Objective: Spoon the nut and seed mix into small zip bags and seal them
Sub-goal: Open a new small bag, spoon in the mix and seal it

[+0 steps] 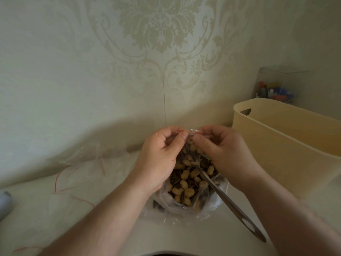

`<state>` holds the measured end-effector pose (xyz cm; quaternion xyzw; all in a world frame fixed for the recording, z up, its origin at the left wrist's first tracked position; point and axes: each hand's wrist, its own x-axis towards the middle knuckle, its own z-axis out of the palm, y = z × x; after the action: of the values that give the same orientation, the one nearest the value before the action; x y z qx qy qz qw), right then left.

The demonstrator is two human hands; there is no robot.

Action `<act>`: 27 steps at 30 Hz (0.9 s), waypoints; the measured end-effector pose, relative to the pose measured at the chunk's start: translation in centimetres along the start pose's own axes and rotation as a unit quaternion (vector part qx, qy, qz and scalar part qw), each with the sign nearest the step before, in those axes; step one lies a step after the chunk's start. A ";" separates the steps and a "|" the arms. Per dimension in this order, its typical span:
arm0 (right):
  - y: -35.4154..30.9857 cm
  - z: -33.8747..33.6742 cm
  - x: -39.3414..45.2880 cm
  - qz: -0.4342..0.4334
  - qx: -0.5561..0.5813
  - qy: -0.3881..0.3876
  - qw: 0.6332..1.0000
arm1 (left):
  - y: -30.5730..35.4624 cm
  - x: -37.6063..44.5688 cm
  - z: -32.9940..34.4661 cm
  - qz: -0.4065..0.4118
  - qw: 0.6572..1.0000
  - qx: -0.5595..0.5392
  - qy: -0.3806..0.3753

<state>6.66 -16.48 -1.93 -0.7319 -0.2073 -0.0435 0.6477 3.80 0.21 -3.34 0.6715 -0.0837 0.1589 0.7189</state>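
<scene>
From the head camera, both hands are raised over the pale counter (114, 226) and meet at the top of a small zip bag (190, 145) with a red line along its seal. The left hand (158, 157) has its grip clamped on the left part of the seal strip, thumb in front and curled fingers behind; the right hand (221, 154) pinches the right part the same way, the two thumbs nearly touching. The small bag holds nuts and dark seeds and hangs just above a large clear bag (188, 196) of the same nut and seed mix sitting open on the counter. A metal spoon (230, 202) lies with its bowl in the mix and its handle slanting toward the lower right. Empty zip bags (77, 174) lie to the left, and a beige plastic bin (287, 137) stands at right.
</scene>
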 end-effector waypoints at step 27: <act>-0.1 -0.1 0.1 0.001 -0.064 0.059 0.996 | 0.1 -0.1 -0.3 0.000 0.997 0.074 0.012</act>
<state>6.78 -16.54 -1.82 -0.7683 -0.1647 -0.0985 0.6106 3.66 0.48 -3.33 0.7212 -0.0627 0.1725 0.6680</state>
